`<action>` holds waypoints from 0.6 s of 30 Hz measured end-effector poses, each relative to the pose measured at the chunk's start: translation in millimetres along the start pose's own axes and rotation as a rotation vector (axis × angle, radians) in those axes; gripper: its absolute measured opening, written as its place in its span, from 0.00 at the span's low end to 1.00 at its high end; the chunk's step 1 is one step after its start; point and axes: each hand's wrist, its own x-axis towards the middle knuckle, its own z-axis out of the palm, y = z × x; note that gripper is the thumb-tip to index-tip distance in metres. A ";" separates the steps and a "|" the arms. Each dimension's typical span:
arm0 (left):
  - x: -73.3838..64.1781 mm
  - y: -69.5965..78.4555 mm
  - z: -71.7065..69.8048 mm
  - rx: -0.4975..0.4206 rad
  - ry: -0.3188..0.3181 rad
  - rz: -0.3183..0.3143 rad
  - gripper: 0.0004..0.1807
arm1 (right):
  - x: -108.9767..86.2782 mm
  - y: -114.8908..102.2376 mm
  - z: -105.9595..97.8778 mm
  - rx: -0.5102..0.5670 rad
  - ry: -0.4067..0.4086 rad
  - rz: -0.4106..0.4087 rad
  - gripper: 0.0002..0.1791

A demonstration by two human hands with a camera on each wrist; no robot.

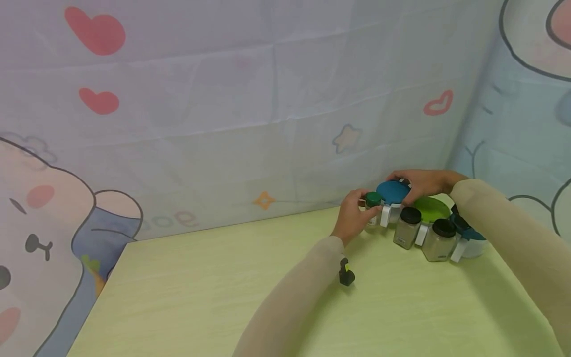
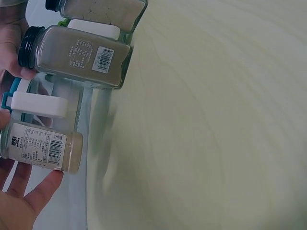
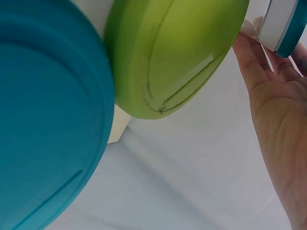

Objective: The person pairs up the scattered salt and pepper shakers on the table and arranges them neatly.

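Green-lidded jar [image 1: 373,200]: gripped by left hand [image 1: 351,218]. Blue-lidded tub [image 1: 392,192]: gripped by right hand [image 1: 423,182], seemingly to be kept alongside.

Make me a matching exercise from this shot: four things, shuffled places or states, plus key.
1. left hand
2. right hand
3. lime-green lid
4. two square jars

A. around the rear blue-lidded container
B. black-capped
C. gripping the green-capped jar
D. between two blue lids

Pairs: 1-C, 2-A, 3-D, 4-B
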 end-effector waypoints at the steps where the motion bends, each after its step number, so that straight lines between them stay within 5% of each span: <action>1: -0.4 0.4 -0.5 0.003 0.000 -0.003 0.18 | -0.3 -0.1 -0.3 0.004 -0.001 0.001 0.47; 18: -5.2 -1.2 -8.1 0.014 0.001 -0.018 0.17 | -3.8 -5.7 -0.4 0.003 0.001 -0.016 0.48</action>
